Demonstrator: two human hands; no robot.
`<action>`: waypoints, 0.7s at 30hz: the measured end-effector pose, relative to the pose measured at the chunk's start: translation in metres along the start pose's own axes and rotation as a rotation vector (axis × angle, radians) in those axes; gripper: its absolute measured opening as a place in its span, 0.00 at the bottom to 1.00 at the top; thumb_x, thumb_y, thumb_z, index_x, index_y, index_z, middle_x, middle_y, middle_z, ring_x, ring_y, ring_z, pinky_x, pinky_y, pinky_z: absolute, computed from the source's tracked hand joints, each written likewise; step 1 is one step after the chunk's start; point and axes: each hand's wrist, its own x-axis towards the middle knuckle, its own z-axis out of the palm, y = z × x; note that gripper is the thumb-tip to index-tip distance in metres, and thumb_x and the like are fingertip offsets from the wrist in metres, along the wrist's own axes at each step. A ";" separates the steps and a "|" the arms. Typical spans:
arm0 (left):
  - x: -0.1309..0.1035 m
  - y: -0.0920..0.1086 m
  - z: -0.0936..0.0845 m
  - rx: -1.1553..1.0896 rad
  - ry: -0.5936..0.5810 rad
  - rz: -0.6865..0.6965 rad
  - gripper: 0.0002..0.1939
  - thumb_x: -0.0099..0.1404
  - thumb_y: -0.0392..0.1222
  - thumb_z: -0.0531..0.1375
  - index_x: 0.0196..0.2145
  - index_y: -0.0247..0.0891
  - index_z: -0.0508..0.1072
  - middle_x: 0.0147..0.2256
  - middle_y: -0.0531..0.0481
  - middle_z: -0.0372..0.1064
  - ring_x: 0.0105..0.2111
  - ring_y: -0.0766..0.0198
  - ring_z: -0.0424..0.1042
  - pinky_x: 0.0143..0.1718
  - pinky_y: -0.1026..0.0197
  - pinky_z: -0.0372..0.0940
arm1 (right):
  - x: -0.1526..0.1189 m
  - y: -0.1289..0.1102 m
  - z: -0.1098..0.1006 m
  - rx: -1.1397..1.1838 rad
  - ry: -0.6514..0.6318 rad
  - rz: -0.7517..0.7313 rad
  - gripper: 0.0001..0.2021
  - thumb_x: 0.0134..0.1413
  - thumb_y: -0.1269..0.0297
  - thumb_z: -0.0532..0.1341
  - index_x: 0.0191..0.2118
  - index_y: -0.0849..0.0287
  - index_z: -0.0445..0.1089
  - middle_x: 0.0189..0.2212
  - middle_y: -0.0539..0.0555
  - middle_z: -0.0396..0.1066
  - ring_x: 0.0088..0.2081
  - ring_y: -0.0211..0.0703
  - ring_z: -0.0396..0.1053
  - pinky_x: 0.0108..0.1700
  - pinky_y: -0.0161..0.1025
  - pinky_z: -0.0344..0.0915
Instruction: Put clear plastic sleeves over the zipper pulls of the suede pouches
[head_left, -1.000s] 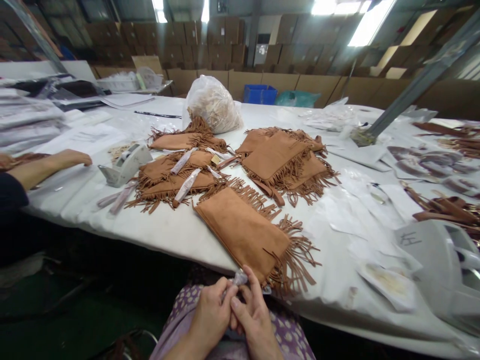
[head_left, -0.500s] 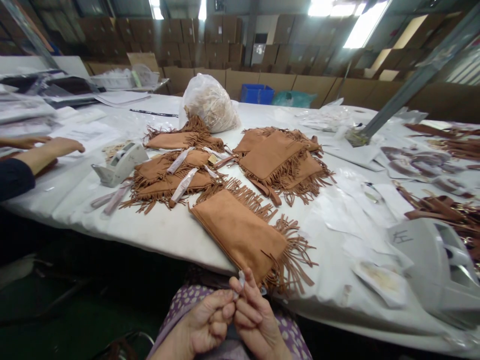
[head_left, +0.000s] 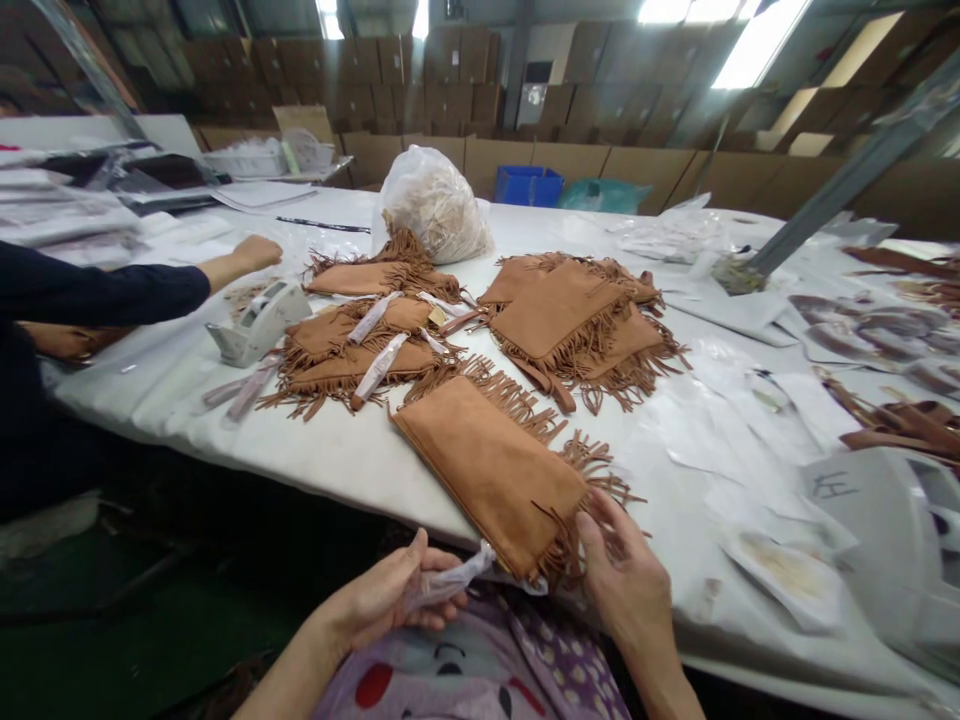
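Note:
A tan fringed pouch (head_left: 491,465) lies at the table's front edge. My left hand (head_left: 397,595) is palm up below its lower left side, the thumb apart from the fingers, with a translucent-wrapped strap (head_left: 457,578) lying across the fingers and running to the pouch. At the pouch's right corner, my right hand (head_left: 624,565) has thumb and fingers around the fringe; what lies between the fingertips is partly hidden. Behind are more fringed pouches with wrapped straps (head_left: 380,368) on the left, and a pile of tan pouches (head_left: 559,308) on the right.
Tape dispensers stand at the left (head_left: 259,322) and right (head_left: 885,540). A stuffed clear bag (head_left: 435,205) sits at the back. A co-worker's dark sleeve (head_left: 105,290) reaches in from the left. A metal post (head_left: 840,190) rises at the right, near brown straps (head_left: 907,425).
My hands have moved apart from their pinch together. My right hand went to the pouch's right corner; my left hand turned palm up under the wrapped strap. The co-worker's arm reaches farther right.

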 end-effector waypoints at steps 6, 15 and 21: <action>-0.001 0.005 0.004 0.050 0.110 0.075 0.37 0.60 0.68 0.49 0.51 0.32 0.68 0.45 0.34 0.71 0.40 0.55 0.74 0.38 0.59 0.65 | 0.037 0.011 0.032 -0.229 -0.047 -0.195 0.28 0.58 0.48 0.48 0.53 0.66 0.66 0.48 0.66 0.69 0.50 0.57 0.65 0.54 0.56 0.60; 0.020 -0.009 0.031 0.260 0.300 0.355 0.30 0.54 0.57 0.65 0.47 0.31 0.70 0.42 0.38 0.74 0.40 0.52 0.73 0.40 0.58 0.68 | -0.009 -0.021 0.031 0.230 -0.452 -0.049 0.23 0.61 0.48 0.48 0.43 0.60 0.73 0.38 0.57 0.76 0.40 0.48 0.72 0.42 0.38 0.68; -0.001 0.021 0.018 0.320 0.377 0.432 0.25 0.52 0.54 0.66 0.43 0.34 0.74 0.40 0.42 0.76 0.42 0.47 0.73 0.47 0.49 0.67 | 0.007 0.016 0.010 0.026 -0.162 -0.262 0.19 0.60 0.50 0.51 0.37 0.57 0.74 0.36 0.58 0.75 0.39 0.49 0.72 0.45 0.43 0.69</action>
